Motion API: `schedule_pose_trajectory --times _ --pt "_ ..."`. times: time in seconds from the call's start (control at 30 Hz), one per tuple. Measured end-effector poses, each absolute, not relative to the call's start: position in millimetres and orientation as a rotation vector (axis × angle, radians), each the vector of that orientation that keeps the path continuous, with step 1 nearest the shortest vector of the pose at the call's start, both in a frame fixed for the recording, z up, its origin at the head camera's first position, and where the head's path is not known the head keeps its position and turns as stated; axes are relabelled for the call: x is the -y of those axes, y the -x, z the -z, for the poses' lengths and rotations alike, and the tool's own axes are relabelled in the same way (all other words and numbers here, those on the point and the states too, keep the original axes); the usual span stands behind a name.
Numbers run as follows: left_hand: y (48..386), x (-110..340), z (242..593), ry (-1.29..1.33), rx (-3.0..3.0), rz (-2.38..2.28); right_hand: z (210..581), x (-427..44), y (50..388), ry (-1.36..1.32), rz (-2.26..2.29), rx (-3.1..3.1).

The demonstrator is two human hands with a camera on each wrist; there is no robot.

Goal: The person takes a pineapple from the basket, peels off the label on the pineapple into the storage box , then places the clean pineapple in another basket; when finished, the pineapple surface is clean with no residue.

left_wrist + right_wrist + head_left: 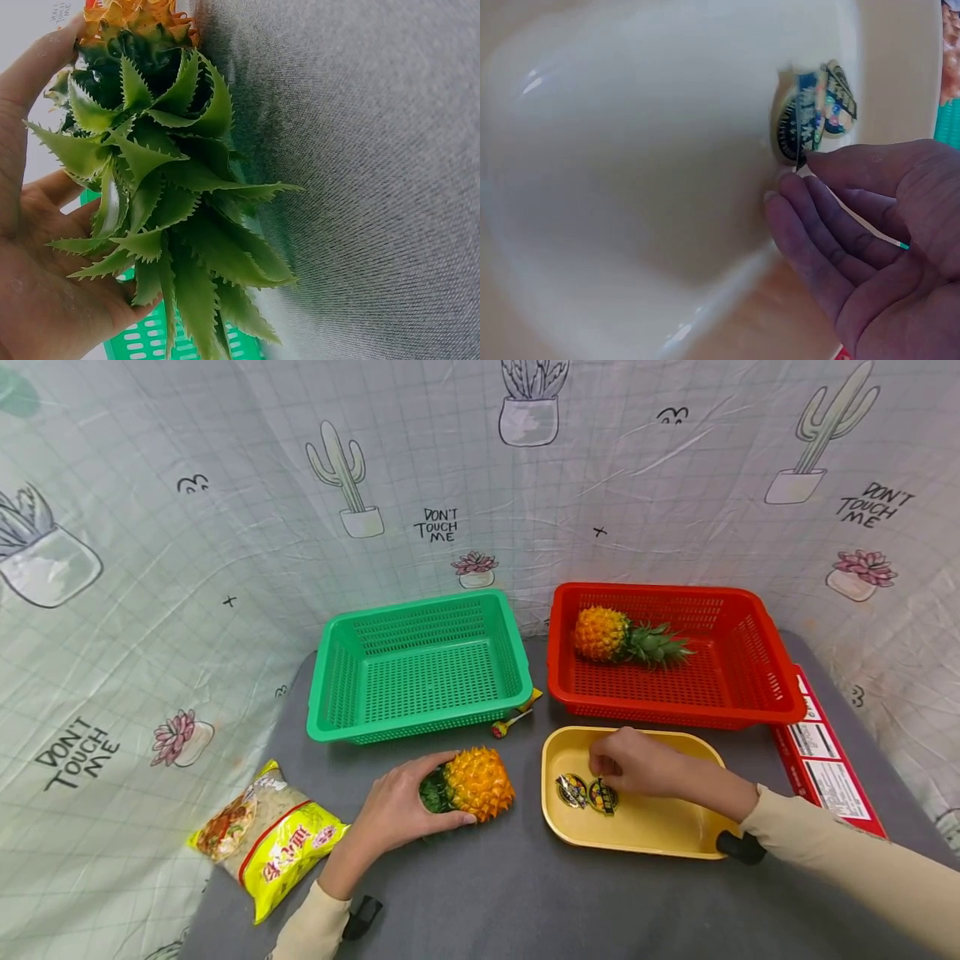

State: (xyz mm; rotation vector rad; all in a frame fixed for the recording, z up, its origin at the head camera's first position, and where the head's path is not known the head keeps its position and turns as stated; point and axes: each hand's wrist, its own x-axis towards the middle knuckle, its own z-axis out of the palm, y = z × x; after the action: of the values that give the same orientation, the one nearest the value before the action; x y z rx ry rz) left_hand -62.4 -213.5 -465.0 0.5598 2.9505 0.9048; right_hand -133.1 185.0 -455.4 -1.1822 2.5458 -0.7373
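On the grey table, my left hand (401,802) grips a pineapple (480,783) with orange, bumpy skin, thumb on the near side and fingers on the far side. Its spiky green leaves (172,195) point back into the palm in the left wrist view. Over the yellow tray (660,839), my right hand (633,762) pinches the dark edge of a flat round packet (804,112) with thumb and fingertips. A second similar packet (840,101) lies against it in the tray. The print on both is too small to read.
A green basket (420,724) stands behind my left hand, with a lollipop (501,727) at its near corner. The red basket (675,710) holds another pineapple (602,633). At left lies a yellow food bag (273,843); a red-and-white box (828,760) is at right.
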Motion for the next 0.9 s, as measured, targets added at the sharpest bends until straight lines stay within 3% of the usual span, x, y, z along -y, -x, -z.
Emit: schedule_pose_trajectory --times 0.9 --pt "60.4 212.8 463.4 -0.530 -2.947 -0.911 403.2 -146.3 130.3 1.151 1.064 -2.486"
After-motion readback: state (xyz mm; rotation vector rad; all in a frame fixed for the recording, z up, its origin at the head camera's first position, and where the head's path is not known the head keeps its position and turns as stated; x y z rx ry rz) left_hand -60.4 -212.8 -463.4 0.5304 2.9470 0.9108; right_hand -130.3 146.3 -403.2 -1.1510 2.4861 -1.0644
